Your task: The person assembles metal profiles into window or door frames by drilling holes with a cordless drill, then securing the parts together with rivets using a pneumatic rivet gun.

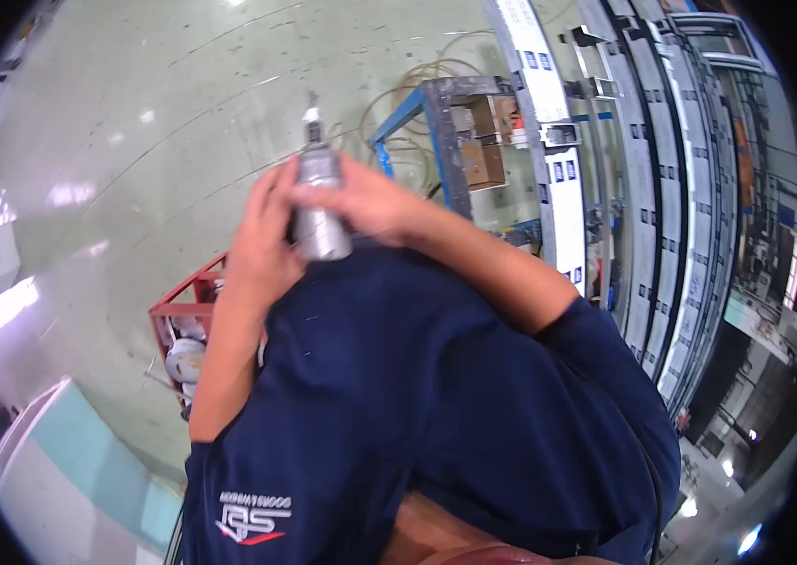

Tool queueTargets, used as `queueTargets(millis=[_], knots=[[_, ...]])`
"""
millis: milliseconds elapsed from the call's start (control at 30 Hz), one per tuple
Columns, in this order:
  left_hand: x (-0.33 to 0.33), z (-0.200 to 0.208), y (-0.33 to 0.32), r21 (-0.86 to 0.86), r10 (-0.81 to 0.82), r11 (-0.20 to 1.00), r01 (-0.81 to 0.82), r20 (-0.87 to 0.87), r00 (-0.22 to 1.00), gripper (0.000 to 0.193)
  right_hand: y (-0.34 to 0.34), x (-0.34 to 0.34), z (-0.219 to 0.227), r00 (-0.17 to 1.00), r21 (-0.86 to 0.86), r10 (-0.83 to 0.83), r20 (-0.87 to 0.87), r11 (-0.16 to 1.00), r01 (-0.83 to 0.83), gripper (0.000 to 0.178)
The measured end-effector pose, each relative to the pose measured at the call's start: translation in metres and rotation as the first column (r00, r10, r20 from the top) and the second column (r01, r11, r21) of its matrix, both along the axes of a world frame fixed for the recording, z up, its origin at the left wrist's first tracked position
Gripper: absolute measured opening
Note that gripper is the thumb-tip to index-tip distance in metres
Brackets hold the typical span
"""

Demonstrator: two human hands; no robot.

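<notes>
Close in front of my chest I hold a silver-grey power drill (320,170), its narrow chuck and bit pointing away from me and its rounded rear end toward my shirt. My left hand (265,231) is closed against the drill's left side. From the other side my right hand (370,200) grips it, with the thumb lying across the body. The drill's handle is hidden beneath the hands, and the thin bit tip is blurred against the floor.
On the right, long white-and-grey metal profiles (565,202) lie side by side. Beside them a blue metal frame (446,141) bears open cardboard boxes (485,162). A coiled hose (398,94) rests on the floor. Left of me stand a red rack (182,309) and a white-and-turquoise panel (88,452).
</notes>
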State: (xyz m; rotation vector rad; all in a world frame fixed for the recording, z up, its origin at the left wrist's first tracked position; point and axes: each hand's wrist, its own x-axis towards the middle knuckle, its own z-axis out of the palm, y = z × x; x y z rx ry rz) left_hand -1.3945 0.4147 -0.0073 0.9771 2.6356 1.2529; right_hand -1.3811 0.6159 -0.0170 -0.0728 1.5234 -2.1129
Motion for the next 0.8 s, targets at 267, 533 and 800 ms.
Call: queueTargets(millis=[267,533,800], knots=[[0.061,-0.002,-0.012,0.424,0.345,0.836,-0.349,0.088,0.934,0.089,0.031,0.053,-0.04,0.993,0.124,0.101,-0.059,0.988,-0.093,0.069],[0.13,0.0,-0.126,0.815,0.67,-0.074,-0.575,0.468,0.577,0.07,-0.149,0.048,-0.038,0.483,0.599,0.775,-0.408,0.626,-0.499,0.088],[0.266,-0.062,-0.256,0.677,0.637,-0.564,-0.473,0.721,0.272,0.036,-0.281,0.134,-0.085,0.257,0.443,0.954,-0.157,0.301,-0.844,0.064]])
